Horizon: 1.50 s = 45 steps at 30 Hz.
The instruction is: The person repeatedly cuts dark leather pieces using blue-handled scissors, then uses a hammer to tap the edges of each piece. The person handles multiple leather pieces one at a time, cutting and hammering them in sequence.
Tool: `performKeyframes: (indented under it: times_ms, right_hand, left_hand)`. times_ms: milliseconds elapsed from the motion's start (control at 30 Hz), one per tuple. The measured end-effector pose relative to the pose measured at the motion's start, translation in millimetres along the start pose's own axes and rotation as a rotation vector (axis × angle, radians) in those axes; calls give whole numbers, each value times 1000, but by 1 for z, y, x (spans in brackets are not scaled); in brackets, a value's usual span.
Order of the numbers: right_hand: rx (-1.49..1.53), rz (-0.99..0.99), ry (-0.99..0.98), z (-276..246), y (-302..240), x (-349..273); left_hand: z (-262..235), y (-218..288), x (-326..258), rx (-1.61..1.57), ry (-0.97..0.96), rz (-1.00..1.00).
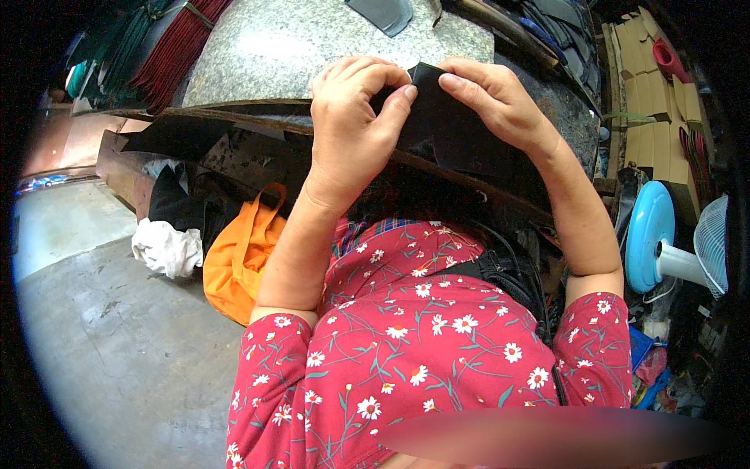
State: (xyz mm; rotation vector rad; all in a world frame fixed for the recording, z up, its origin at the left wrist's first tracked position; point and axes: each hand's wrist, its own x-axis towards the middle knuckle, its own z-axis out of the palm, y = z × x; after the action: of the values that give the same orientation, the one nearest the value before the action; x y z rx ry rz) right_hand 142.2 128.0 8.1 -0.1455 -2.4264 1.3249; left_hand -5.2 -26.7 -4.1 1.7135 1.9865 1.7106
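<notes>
A black flat piece of leather-like material [453, 129] lies over the near edge of a speckled grey stone slab [273, 55]. My left hand [355, 125] pinches its upper left edge between thumb and fingers. My right hand [492, 98] presses and grips its top right corner. Both hands meet at the piece's top edge. The lower part of the piece hangs over the dark wooden bench edge [258, 117] toward my red flowered shirt.
A grey metal blade-like tool [383, 12] rests at the slab's far side. Under the bench sit an orange bag [238, 258] and white cloth [166, 248]. A blue and white fan [680, 242] stands at right, cardboard pieces [652, 70] behind it. Concrete floor [117, 352] spreads at left.
</notes>
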Motion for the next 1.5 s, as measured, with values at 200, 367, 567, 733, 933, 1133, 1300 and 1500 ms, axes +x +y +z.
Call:
performKeyframes:
  times_ms: [200,367,567,733,933,1133,1300,1500]
  right_hand:
    - [-145,-23,30,1,3,1]
    - [-155,-12,29,4,5,1]
    - [-160,-42,23,7,7,3]
    - [-162,-51,30,8,4,2]
    - [-139,-38,25,6,3,3]
    - [-123,-60,-2,9,8,2]
    - [-114,-91,10,9,7,2]
    - [-165,-25,-130,3,1,2]
  left_hand:
    - [2,1,1,225,75,69]
    - [-1,5,2,264,31,68]
    - [4,-1,5,45,3,-36]
    - [4,-6,6,-216,-48,-201]
    - [2,-2,5,-110,-29,-167]
    - [2,-3,9,-236,-77,-313]
    - [-8,-3,16,-197,-205,-280]
    - [-18,-1,19,-255,-349,-387]
